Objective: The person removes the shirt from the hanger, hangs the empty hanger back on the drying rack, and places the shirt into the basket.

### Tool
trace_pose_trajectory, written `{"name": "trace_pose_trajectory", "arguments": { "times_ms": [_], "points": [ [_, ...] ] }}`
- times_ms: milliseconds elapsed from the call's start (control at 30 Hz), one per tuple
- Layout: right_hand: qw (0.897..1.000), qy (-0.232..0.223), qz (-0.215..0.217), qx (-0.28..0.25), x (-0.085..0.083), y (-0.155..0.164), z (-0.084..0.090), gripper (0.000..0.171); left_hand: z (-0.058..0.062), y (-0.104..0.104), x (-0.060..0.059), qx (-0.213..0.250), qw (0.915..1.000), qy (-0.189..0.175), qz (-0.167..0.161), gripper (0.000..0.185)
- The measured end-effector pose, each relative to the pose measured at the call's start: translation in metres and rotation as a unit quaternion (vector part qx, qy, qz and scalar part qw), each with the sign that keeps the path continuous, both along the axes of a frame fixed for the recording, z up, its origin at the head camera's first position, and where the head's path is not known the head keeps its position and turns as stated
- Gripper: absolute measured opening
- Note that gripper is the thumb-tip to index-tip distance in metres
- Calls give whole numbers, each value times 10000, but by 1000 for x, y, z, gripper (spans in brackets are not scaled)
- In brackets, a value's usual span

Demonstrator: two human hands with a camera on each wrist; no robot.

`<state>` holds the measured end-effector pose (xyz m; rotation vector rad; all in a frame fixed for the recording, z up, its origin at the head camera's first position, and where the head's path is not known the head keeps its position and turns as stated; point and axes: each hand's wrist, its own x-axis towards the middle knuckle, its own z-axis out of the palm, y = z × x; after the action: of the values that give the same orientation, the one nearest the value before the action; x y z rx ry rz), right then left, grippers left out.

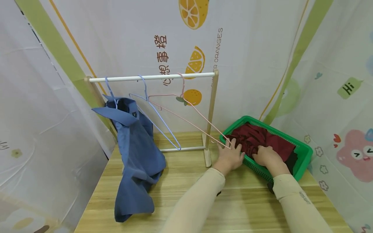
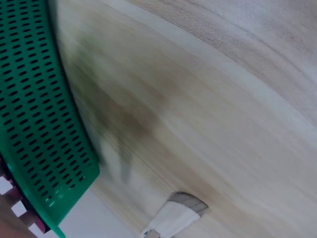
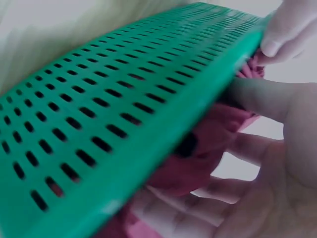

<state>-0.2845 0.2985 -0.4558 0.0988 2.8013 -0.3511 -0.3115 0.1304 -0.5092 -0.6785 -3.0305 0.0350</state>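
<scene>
Gripping red cloth (image 1: 250,134) with right hand (image 1: 269,157), spreading left hand (image 1: 229,158) over 1 green basket (image 1: 306,153); facing 3 hangers (image 1: 146,98), left.

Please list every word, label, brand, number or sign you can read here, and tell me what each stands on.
"心想事橙": back curtain
"…ER ORANGES": same curtain, its start partly hidden by the garment rack
"Hi": printed green tag on the right curtain
Too small or blurred to read: print on the right sleeve; label inside the blue garment
Cut off, unreadable: script on the left curtain
</scene>
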Motion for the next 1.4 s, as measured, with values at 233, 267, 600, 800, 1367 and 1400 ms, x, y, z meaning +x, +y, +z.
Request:
{"name": "trace_pose_trajectory", "arguments": {
  "times_ms": [233,267,600,800,1367,1400],
  "points": [
    [9972,649,-374,58,24,-16,7,70,4,-17,18,75,9998,-135,-91,57],
    [9960,803,-397,73,29,-19,7,69,5,-21,24,112,9997,-197,-125,58],
    [9865,1581,-181,-389,72,-53,1,65,28,-70,82,600,9938,-645,-683,51],
    [9848,1640,-35,-576,88,-73,3,64,47,-106,115,1078,9896,-695,-646,47],
    [9791,1792,605,-753,130,-129,36,60,90,-198,183,2442,9627,1159,84,29],
    [9773,1852,668,-783,131,-133,40,59,95,-203,185,2364,9617,1381,105,28]
  ]
}}
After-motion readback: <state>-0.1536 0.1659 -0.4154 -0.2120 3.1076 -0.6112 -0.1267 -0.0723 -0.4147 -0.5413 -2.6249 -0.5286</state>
